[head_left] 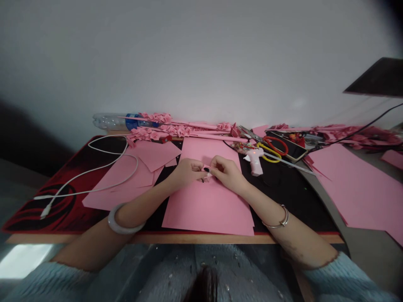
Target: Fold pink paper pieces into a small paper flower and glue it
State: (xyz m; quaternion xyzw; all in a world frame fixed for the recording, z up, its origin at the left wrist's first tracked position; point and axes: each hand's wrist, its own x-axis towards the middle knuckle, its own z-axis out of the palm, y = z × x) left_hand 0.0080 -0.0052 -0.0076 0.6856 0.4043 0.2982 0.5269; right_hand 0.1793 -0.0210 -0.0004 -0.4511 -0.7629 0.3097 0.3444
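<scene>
My left hand and my right hand meet over a stack of pink paper sheets. Between the fingertips of both is a small piece of pink paper, mostly covered by the fingers. Both hands are closed in a pinch on it. How the piece is folded cannot be made out. Just right of my right hand lies a small pale pink glue gun with a lit orange light.
Behind lie pink paper flower stems and a clear plastic bottle. Right of them are red-handled scissors and yellow-handled scissors. A white cable crosses pink sheets at left. More pink sheets lie right.
</scene>
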